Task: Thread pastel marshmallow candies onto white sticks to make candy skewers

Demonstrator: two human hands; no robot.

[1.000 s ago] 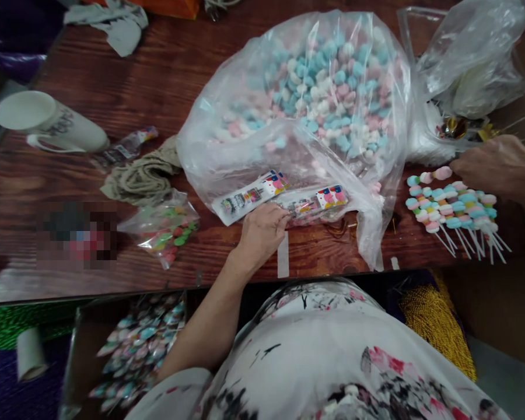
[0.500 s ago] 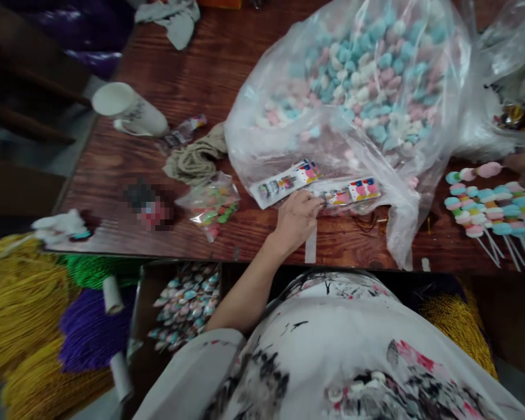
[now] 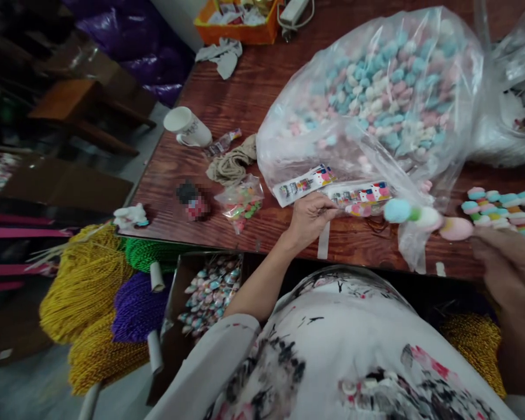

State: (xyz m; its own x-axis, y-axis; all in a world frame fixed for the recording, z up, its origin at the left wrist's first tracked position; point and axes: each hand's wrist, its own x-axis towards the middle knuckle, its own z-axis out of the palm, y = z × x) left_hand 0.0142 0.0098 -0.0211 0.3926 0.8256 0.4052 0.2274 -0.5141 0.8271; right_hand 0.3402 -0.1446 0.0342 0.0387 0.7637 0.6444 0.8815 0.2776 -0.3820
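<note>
My left hand (image 3: pixel 308 219) rests at the table's front side, thumb and fingers pinched on the near end of a printed clear candy bag (image 3: pixel 363 194). Another printed stack of candy bags (image 3: pixel 301 185) lies just beyond it. At the right, my right hand (image 3: pixel 514 265), somewhat blurred, grips a marshmallow skewer (image 3: pixel 429 218) with blue, green, white and pink pieces in a row, pointing left toward the printed bag. Its stick is hidden by the hand. More marshmallow skewers (image 3: pixel 505 207) lie on the table behind that hand.
A big clear sack of marshmallows (image 3: pixel 376 99) fills the table's middle. Left of it are a small bag of gummies (image 3: pixel 242 201), a beige cloth (image 3: pixel 234 160) and a white mug (image 3: pixel 188 125). Below the edge stands a carton of wrapped skewers (image 3: pixel 210 291), beside yellow cord bundles (image 3: pixel 85 286).
My right hand has lifted one marshmallow skewer from the right side and brought it inward toward the printed bags. My left hand stays at the bags. The camera view has turned left.
</note>
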